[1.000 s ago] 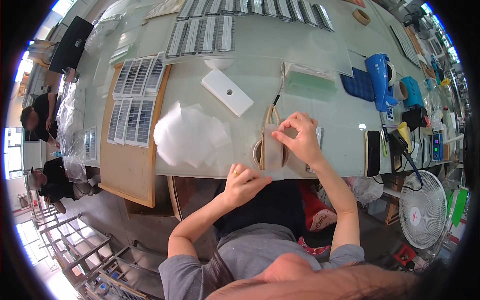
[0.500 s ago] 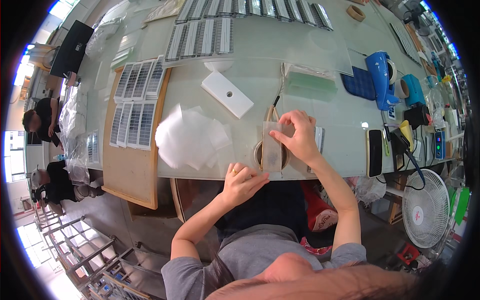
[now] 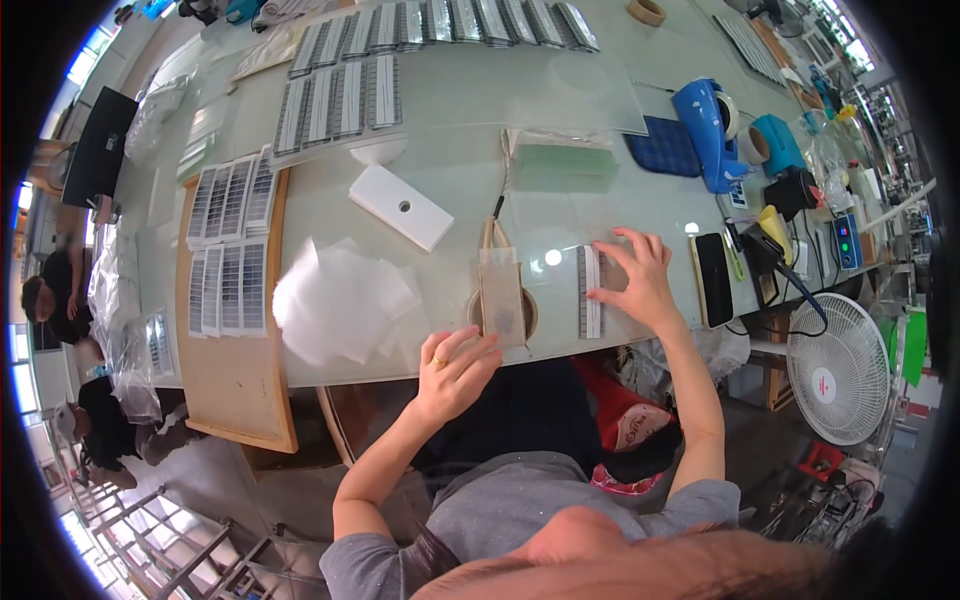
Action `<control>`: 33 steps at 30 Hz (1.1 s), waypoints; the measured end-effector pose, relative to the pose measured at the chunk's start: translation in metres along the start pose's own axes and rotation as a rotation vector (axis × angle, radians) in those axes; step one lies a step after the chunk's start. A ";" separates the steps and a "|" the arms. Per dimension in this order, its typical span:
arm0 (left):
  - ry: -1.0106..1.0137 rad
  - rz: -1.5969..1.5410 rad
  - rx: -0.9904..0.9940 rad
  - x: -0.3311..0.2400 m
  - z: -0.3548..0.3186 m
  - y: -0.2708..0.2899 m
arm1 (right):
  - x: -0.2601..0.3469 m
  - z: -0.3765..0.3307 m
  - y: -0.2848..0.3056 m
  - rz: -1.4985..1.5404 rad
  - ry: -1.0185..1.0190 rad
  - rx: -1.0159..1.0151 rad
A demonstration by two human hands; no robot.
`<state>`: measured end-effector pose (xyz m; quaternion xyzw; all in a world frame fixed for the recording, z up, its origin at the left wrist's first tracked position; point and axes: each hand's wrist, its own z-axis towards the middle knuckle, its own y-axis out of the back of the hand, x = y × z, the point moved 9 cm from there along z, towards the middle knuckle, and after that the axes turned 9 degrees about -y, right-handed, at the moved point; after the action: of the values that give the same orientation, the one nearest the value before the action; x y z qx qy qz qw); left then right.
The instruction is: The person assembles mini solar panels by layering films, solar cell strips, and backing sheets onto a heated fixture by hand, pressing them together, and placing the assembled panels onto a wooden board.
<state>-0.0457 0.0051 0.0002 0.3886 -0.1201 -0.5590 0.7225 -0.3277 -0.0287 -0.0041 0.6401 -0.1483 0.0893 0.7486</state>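
Observation:
A flat beige-grey rectangular plate (image 3: 502, 290) with two pale cords at its far end lies over a round brown ring (image 3: 530, 312) near the table's front edge. My left hand (image 3: 457, 375) is at the plate's near left corner, its fingers loosely stretched. Whether they touch the plate I cannot tell. Further right, a narrow striped grey-and-white strip (image 3: 592, 295) lies lengthwise on the table. My right hand (image 3: 642, 280) is open around its right side, with the thumb tip at the strip and the fingers spread beyond it.
Loose white sheets (image 3: 340, 300) lie left of the plate, beside a wooden board (image 3: 225, 375) carrying gridded panels. Behind are a white block (image 3: 400, 207) with a hole and a stack of greenish glass (image 3: 565, 167). A phone (image 3: 713, 280) and a blue tape dispenser (image 3: 708, 135) stand right.
My right hand has left the beige-grey plate and moved right to the striped strip, its fingers spreading. My left hand stays by the plate's near corner. The whole view has shifted somewhat.

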 end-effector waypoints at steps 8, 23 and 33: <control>-0.061 0.061 0.037 -0.022 -0.009 0.000 | -0.004 -0.002 -0.003 -0.048 0.038 -0.044; -0.059 0.065 0.087 -0.024 -0.016 -0.004 | 0.008 -0.015 -0.001 -0.131 0.095 -0.142; -0.071 0.072 0.088 -0.029 -0.019 -0.003 | 0.008 -0.013 0.002 -0.127 0.086 -0.170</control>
<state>-0.0459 0.0388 -0.0068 0.3955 -0.1840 -0.5400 0.7198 -0.3196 -0.0161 -0.0008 0.5779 -0.0821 0.0562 0.8100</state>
